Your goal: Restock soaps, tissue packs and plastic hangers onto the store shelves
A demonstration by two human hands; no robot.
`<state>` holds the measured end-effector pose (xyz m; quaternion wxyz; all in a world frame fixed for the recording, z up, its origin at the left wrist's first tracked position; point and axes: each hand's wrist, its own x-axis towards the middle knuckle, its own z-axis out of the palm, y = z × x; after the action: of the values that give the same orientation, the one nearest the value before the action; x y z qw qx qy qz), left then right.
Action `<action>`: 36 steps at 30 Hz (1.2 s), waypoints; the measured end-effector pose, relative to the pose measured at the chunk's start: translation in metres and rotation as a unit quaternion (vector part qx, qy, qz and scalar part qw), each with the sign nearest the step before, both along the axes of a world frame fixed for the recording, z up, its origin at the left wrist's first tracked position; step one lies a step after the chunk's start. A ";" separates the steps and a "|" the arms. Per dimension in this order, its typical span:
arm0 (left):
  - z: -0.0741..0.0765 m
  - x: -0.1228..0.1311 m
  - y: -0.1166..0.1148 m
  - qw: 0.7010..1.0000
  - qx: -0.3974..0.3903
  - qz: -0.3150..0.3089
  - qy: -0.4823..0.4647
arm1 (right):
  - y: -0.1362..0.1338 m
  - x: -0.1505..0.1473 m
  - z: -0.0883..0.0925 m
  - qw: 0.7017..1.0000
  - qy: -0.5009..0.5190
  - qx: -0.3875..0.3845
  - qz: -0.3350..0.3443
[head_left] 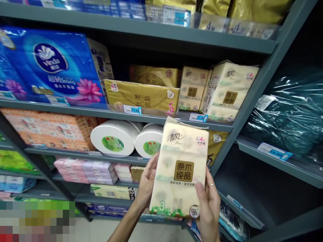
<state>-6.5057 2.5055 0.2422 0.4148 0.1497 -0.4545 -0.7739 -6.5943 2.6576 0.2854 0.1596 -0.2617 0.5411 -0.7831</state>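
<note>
A cream tissue pack (180, 166) with a brown square label is held upright in front of grey store shelves. My left hand (145, 183) grips its left edge, fingers curled behind it. My right hand (209, 205) holds its lower right corner with the thumb across the front; a ring shows on one finger. Two matching cream packs (228, 90) stand on the shelf above, at the right end.
The grey shelves (156, 118) carry a blue Vinda tissue bale (50, 67), gold packs (141, 95), white paper rolls (113, 137), orange packs (52, 129) and pink packs (85, 169). To the right, a second shelf unit holds dark green plastic-wrapped bundles (290, 117).
</note>
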 end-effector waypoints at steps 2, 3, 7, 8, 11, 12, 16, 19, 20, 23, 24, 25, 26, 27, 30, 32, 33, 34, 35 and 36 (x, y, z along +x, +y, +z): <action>0.000 0.004 0.009 0.994 -0.099 0.046 -0.021 | 0.002 0.004 -0.015 0.998 0.024 -0.015 -0.049; -0.001 0.006 0.013 0.991 -0.123 0.054 -0.026 | 0.003 0.005 -0.023 0.997 0.043 -0.019 -0.063; 0.007 0.007 0.023 0.971 -0.214 0.103 -0.001 | 0.002 -0.013 -0.030 0.979 0.171 -0.065 -0.095; 0.020 0.005 0.021 0.957 -0.260 0.125 0.013 | 0.000 -0.024 -0.021 0.966 0.221 -0.087 -0.104; 0.089 -0.007 0.003 0.887 -0.424 0.172 0.064 | -0.012 -0.066 0.039 0.905 0.373 -0.156 -0.133; 0.118 -0.012 -0.005 0.864 -0.463 0.181 0.073 | -0.018 -0.081 0.066 0.882 0.420 -0.165 -0.138; 0.222 -0.040 -0.039 0.787 -0.571 0.191 0.134 | -0.050 -0.127 0.169 0.814 0.546 -0.134 -0.150; 0.265 -0.063 -0.060 0.764 -0.595 0.188 0.165 | -0.066 -0.146 0.212 0.770 0.605 -0.115 -0.167; 0.273 -0.070 -0.066 0.765 -0.595 0.183 0.166 | -0.070 -0.150 0.219 0.760 0.616 -0.111 -0.175; 0.286 -0.084 -0.081 0.780 -0.587 0.154 0.154 | -0.079 -0.161 0.226 0.746 0.629 -0.109 -0.191; 0.288 -0.087 -0.086 0.785 -0.584 0.145 0.150 | -0.082 -0.164 0.225 0.747 0.627 -0.107 -0.192; 0.289 -0.090 -0.089 0.789 -0.581 0.138 0.148 | -0.085 -0.168 0.223 0.750 0.625 -0.103 -0.191; 0.289 -0.092 -0.092 0.793 -0.577 0.133 0.146 | -0.088 -0.172 0.220 0.754 0.623 -0.097 -0.186; 0.288 -0.094 -0.095 0.798 -0.571 0.128 0.144 | -0.091 -0.176 0.218 0.758 0.620 -0.091 -0.181; 0.280 -0.101 -0.102 0.816 -0.550 0.114 0.133 | -0.098 -0.188 0.208 0.770 0.610 -0.093 -0.162; 0.274 -0.108 -0.106 0.827 -0.538 0.104 0.127 | -0.101 -0.195 0.203 0.779 0.600 -0.104 -0.148; 0.271 -0.111 -0.108 0.829 -0.535 0.104 0.124 | -0.102 -0.197 0.200 0.784 0.595 -0.107 -0.142; 0.269 -0.113 -0.110 0.828 -0.536 0.112 0.119 | -0.103 -0.199 0.198 0.788 0.591 -0.104 -0.138; 0.267 -0.115 -0.111 0.824 -0.540 0.129 0.109 | -0.104 -0.200 0.197 0.791 0.588 -0.098 -0.139; 0.267 -0.116 -0.112 0.818 -0.546 0.152 0.092 | -0.105 -0.200 0.197 0.793 0.586 -0.088 -0.144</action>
<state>-6.6213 2.3936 0.5089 0.5806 -0.1063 -0.7341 -0.3358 -6.7943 2.5530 0.4820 -0.3258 -0.6026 0.4912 -0.5380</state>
